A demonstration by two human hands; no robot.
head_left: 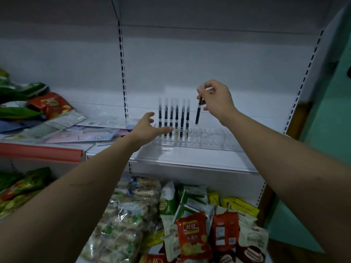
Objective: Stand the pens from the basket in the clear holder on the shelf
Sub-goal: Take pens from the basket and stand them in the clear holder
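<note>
Pinching a black pen [198, 111] in right hand [216, 97] fingers above the faint clear holder [207, 137]; steadying its left end with left hand [147, 128], fingers spread.

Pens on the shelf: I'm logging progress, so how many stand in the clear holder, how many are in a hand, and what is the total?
Pens standing in the clear holder: 6
Pen pinched in the right hand, above the holder: 1
Pens in the left hand: 0
Total pens in view: 7
</note>
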